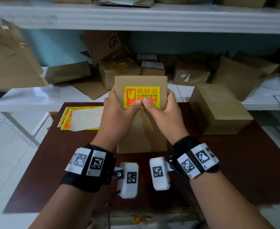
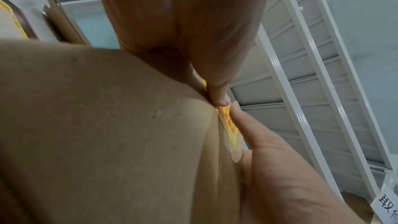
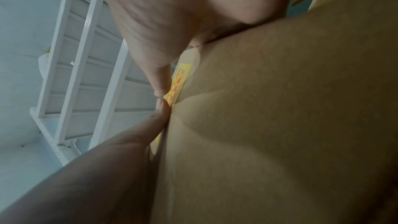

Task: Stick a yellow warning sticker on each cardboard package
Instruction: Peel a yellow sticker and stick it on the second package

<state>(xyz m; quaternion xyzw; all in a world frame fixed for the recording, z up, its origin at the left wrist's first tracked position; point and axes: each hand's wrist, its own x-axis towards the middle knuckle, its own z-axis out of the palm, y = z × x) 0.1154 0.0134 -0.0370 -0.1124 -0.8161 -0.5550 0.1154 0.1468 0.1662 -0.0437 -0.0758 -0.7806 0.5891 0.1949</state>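
Observation:
I hold a brown cardboard package [image 1: 141, 129] tilted up over the dark table [image 1: 235, 162]. A yellow warning sticker [image 1: 146, 92] with red print lies flat on its upper face. My left hand [image 1: 119, 106] grips the package's left side and my right hand [image 1: 163, 108] its right side. Both thumbs meet and press on the sticker's lower edge. Up close in the left wrist view are the package [image 2: 107, 125] and the sticker [image 2: 228, 122], and in the right wrist view the package [image 3: 280, 108] and the sticker [image 3: 182, 76]. The fingers behind the package are hidden.
Sheets of yellow stickers [image 1: 66, 119] under a white backing sheet [image 1: 84, 119] lie at the table's far left. A plain cardboard box [image 1: 218, 109] stands at the far right. The white shelf [image 1: 36, 96] behind holds several boxes, one stickered [image 1: 119, 71], and flattened cardboard.

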